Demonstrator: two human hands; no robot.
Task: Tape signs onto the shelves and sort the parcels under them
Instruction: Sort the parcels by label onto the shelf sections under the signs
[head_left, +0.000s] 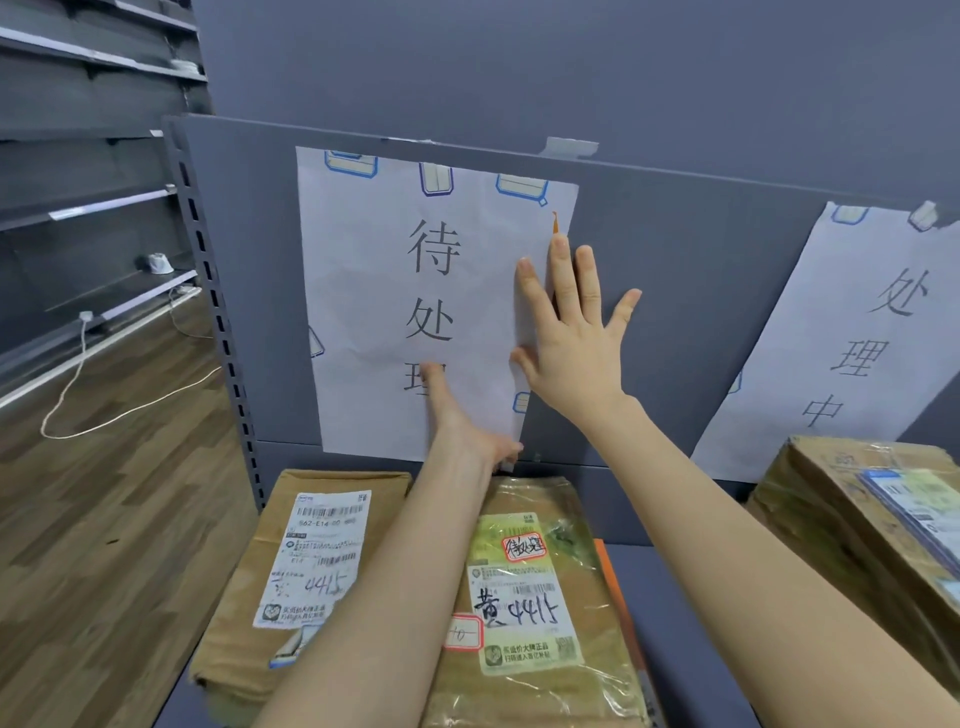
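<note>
your right hand (571, 343) lies flat, fingers spread, on the sign (374, 291) — your left hand (462, 421) half hides its last character; grip unclear.

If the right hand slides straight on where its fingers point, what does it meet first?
Probably the small orange strip just above the middle fingertip of the right hand; after it, the tape on the sign.

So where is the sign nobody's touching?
The untouched sign hangs far right in the head view, taped on the grey back panel, above a plastic-wrapped parcel.
</note>
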